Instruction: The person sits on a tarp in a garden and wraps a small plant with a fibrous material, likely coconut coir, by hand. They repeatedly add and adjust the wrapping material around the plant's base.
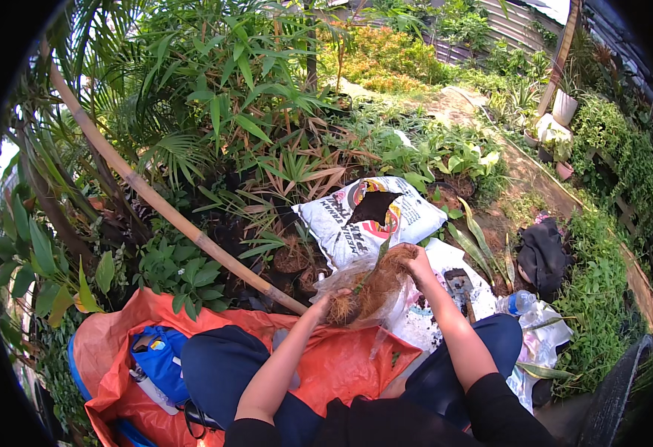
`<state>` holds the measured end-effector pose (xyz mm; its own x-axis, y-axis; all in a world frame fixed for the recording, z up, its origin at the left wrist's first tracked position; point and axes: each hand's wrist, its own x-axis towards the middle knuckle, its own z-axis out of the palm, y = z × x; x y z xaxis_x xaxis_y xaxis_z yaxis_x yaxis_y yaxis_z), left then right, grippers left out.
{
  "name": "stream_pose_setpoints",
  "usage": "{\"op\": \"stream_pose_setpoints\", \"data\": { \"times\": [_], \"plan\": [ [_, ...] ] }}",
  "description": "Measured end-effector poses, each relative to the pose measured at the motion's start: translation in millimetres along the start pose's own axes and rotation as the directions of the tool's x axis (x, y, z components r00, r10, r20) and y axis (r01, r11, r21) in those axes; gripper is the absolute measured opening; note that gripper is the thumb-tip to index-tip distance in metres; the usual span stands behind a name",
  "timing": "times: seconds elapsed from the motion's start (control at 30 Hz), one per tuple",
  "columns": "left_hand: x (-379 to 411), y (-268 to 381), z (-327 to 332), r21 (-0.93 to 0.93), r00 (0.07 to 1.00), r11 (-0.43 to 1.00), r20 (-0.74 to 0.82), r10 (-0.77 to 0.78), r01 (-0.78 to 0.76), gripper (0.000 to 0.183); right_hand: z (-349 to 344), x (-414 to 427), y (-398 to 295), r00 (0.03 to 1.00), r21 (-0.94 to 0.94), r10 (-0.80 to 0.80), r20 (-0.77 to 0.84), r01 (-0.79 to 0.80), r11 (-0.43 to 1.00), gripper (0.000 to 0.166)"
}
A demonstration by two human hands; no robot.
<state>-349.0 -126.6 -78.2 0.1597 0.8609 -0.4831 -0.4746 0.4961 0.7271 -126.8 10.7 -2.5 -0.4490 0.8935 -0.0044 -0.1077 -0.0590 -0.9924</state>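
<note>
Brown coconut-like fibre [379, 290] is stretched between my two hands, over a crumpled clear plastic bag [326, 286]. My right hand [416, 264] pinches the upper right end of the fibre. At its lower left end my left hand [327, 303] grips a tuft, close to the bag's edge; the fingertips are partly hidden. A narrow green leaf [383, 250] slants up through the fibre, its base covered. Just beyond lies a white printed sack [326, 223], torn open on top with dark soil [372, 208] showing.
An orange tarpaulin [337, 363] lies beneath my legs, with a blue bag [161, 363] at left. On the right are a soil-smeared trowel [460, 285], a plastic bottle [519, 302], snake plant leaves [474, 240] and a dark cloth [543, 254]. A bamboo pole [164, 207] crosses on the left.
</note>
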Motion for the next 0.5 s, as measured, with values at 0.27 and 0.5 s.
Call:
{"op": "stream_pose_setpoints", "data": {
  "times": [0.27,0.5],
  "plan": [
    [19,-17,-39,-0.029,0.994,0.996,-0.07,0.084,-0.087,0.034,-15,0,-30,0.984,0.391,0.02,-0.178,0.052,0.919,0.021],
    [4,3,-19,-0.085,0.982,0.989,-0.157,0.105,-0.12,0.032,-51,6,-8,0.975,0.765,-0.064,-0.214,0.208,0.609,0.035]
  ]
}}
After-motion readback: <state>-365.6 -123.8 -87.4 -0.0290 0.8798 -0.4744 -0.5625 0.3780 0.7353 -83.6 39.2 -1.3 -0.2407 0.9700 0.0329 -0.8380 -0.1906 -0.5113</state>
